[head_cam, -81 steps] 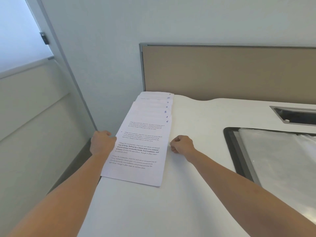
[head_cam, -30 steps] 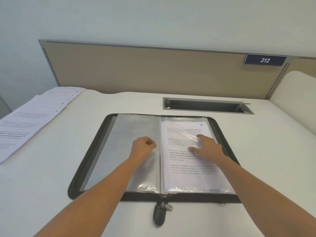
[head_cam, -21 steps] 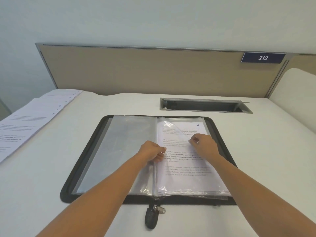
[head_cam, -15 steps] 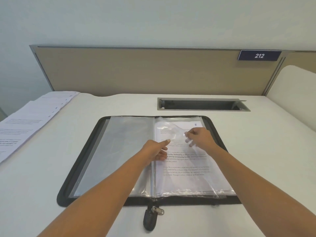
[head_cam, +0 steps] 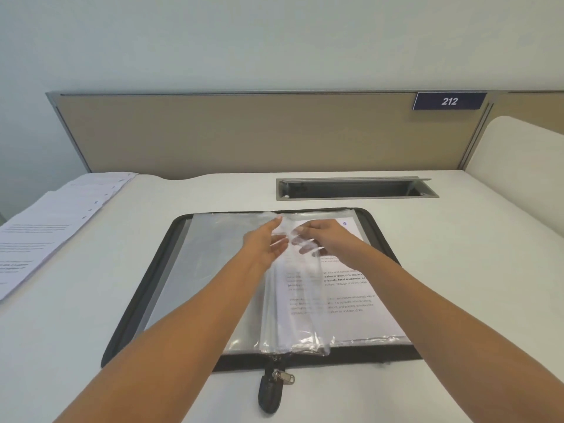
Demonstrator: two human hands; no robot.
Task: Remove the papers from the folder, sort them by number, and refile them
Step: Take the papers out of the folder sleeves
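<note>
Lying open on the white surface (head_cam: pixel 457 270), a black zip folder (head_cam: pixel 146 288), zipper pull (head_cam: pixel 282 377) at the near edge. Standing up from the spine, one clear sleeve (head_cam: pixel 308 325), pinched near its top by the right hand (head_cam: pixel 326 236), fingers curled and seen through the plastic. Resting against its left face, the left hand (head_cam: pixel 262 247) – fingers nearly straight, gripping nothing. Beneath, in the right-side pocket, a printed paper (head_cam: pixel 351 288) marked 5. Fanned along the far left – the loose papers (head_cam: pixel 55 221).

Single head view, forward-down, near over desk (head_cam: pixel 91 346).
</note>
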